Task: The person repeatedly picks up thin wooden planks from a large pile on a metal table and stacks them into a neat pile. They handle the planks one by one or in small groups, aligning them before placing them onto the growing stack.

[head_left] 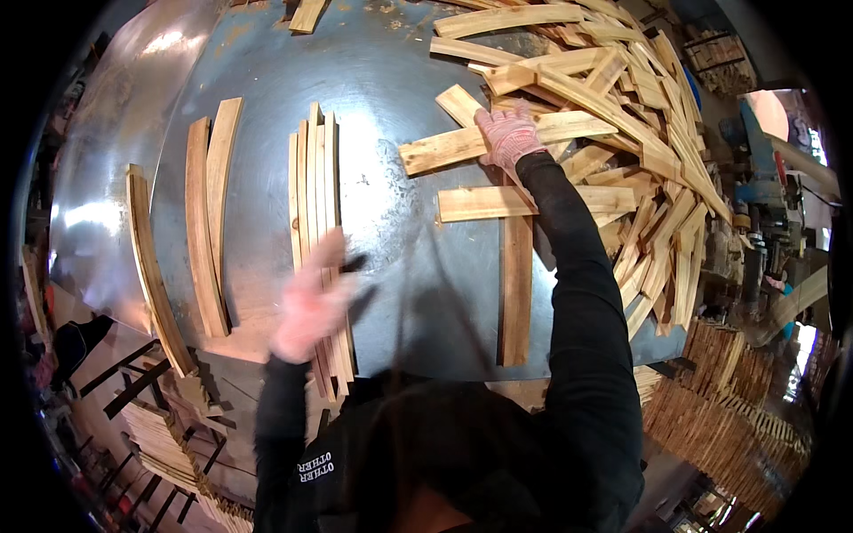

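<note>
My right hand (508, 135), in a pink glove, lies flat on a short wooden slat (444, 147) at the edge of a big loose heap of slats (640, 115). My left hand (311, 302), also gloved and blurred, rests with fingers spread on a narrow stack of thin slats (316, 178) standing side by side on the grey metal table (391, 71). Neither hand grips anything that I can see. Two more slats (484, 202) (516, 293) lie crosswise below my right hand.
A pair of curved slats (206, 204) and another single one (151, 275) lie on the table's left part. Stacks of slats (737, 391) stand below the table's right edge, more stacks (160, 440) at lower left. Machinery (764, 178) stands at the right.
</note>
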`<state>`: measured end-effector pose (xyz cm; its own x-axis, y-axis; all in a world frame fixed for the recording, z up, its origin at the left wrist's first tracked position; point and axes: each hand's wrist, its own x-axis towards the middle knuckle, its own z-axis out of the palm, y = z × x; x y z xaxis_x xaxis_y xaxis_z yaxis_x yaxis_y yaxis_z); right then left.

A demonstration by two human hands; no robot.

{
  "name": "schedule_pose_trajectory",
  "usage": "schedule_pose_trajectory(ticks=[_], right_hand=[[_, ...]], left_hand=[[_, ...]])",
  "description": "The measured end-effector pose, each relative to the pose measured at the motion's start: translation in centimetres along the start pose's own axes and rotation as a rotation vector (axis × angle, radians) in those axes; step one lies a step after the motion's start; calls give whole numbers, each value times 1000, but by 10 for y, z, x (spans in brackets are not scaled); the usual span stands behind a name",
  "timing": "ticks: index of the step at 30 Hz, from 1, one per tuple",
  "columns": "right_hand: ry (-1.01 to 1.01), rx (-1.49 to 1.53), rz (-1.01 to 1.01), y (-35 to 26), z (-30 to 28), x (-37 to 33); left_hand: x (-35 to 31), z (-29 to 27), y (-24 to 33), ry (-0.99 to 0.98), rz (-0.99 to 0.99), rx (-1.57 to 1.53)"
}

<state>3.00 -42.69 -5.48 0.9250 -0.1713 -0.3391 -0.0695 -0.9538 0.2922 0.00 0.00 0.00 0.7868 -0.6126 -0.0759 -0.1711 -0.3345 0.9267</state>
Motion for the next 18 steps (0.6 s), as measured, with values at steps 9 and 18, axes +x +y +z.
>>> schedule_pose_trajectory(ticks=[9, 18], right_hand=[[486, 991, -478, -5, -123, -134], [23, 1522, -322, 1, 64, -145]], left_hand=[[45, 211, 34, 101, 214, -174], [61, 247, 55, 181, -78, -82]])
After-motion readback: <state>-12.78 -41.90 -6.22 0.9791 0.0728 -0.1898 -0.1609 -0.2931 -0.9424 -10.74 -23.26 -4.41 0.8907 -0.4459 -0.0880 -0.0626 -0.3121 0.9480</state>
